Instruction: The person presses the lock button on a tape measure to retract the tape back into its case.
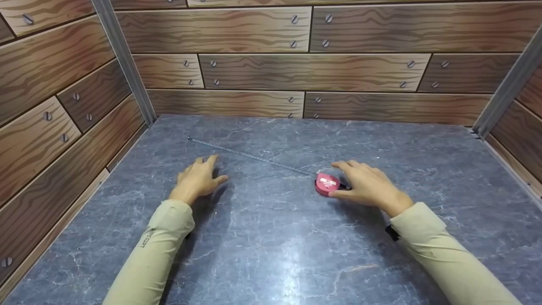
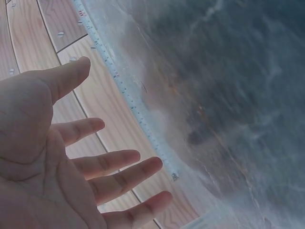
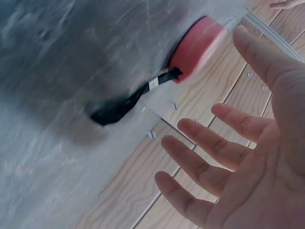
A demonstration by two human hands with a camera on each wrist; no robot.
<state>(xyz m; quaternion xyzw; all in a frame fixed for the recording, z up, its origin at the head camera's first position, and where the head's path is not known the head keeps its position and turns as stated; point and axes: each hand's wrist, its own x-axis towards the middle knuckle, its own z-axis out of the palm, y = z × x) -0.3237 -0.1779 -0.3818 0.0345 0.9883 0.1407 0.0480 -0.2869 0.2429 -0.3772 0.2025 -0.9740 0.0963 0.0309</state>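
A red tape measure [image 1: 326,184] lies on the dark marbled table, its blade [image 1: 250,156] drawn out toward the back left. A black wrist strap [image 3: 124,105] trails from the case in the right wrist view. My right hand [image 1: 367,184] hovers beside the case with fingers spread, thumb close to it; no grip shows. To the left, my left hand [image 1: 197,180] is spread in the air, nearer to the blade's hooked end [image 1: 189,138]. In the left wrist view the numbered blade [image 2: 114,74] runs past the loose fingers, and nothing is held.
Wood-patterned panels [image 1: 254,72] close off the back and both sides. Grey metal posts [image 1: 127,63] stand at the back corners. The marbled tabletop [image 1: 271,237] reflects a bright patch of light near the front.
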